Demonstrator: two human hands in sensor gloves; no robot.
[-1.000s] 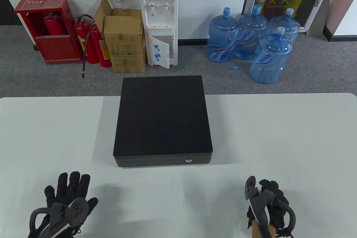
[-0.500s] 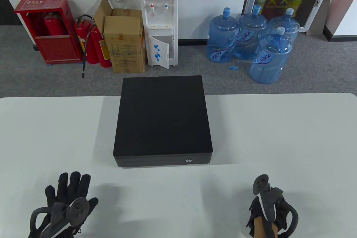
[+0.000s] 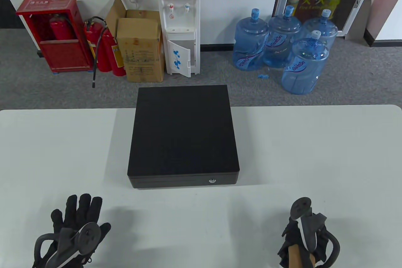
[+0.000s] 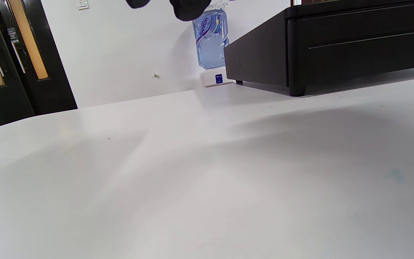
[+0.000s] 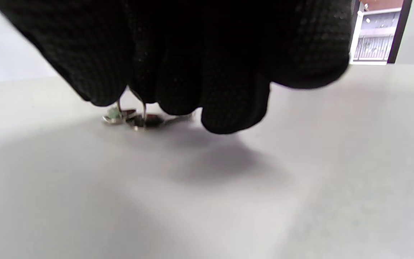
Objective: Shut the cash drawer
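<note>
Sitting shut in the middle of the white tabletop [image 3: 314, 155], far half: black cash drawer [image 3: 183, 133], front panel flush with the case, round lock [image 3: 212, 181] right of centre on the front face. Seen low from the left wrist view: same cash drawer [image 4: 336, 39] up on small feet, front closed.

Resting near the front edge, left of the drawer and well apart from it: left hand [image 3: 73, 230], palm down, fingers [image 3: 84, 203] stretched out flat and spread, holding nothing.

Hovering near the front edge on the right, also well apart from the drawer: right hand [image 3: 303, 238], fingers [image 5: 228, 90] curled downward in the right wrist view, a small bunch of keys on a ring [image 5: 135, 117] just under the fingertips against the tabletop. Cannot tell whether pinched or merely touched.
</note>
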